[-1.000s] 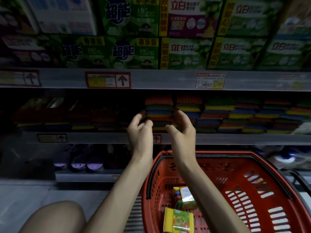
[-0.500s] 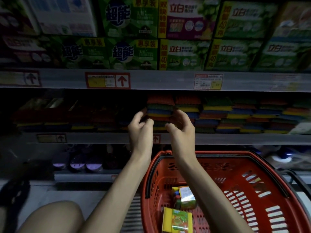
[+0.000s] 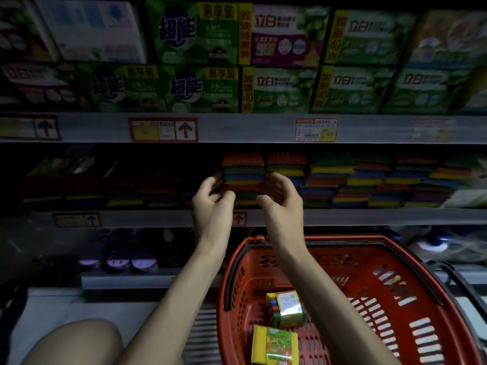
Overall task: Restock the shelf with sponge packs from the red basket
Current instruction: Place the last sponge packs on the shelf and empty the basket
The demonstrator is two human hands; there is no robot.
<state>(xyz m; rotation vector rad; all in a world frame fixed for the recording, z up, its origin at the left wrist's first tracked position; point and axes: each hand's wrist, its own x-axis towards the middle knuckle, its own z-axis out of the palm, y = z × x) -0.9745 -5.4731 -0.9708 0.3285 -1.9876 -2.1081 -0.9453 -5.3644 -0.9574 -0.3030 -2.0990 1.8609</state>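
Both hands are raised at the front edge of the middle shelf [image 3: 369, 216], on either side of one stack of sponge packs [image 3: 243, 172]. The left hand [image 3: 212, 206] sits at the stack's left flank, fingers curled, thumb and forefinger close together; its fingertips lie against or just beside the lower packs, and contact cannot be confirmed. The right hand [image 3: 283, 204] sits at the stack's right flank with its grip spread, fingers arched and thumb pointing inward; it encloses nothing visible. Neither grip is seen pinching a pack.

The stack shows orange, green, blue and yellow layers and stands level. Further stacks of the same goods fill the shelf to the right; the shelf to the left is dark and detail is poor.

The red basket [image 3: 395, 259] rests below the shelf, under the right forearm. Two sponge packs remain in it: one yellow pack [image 3: 274, 345] lying flat near the front, another labelled pack [image 3: 287, 309] just behind it.

Green boxes [image 3: 279, 88] occupy the upper shelf.
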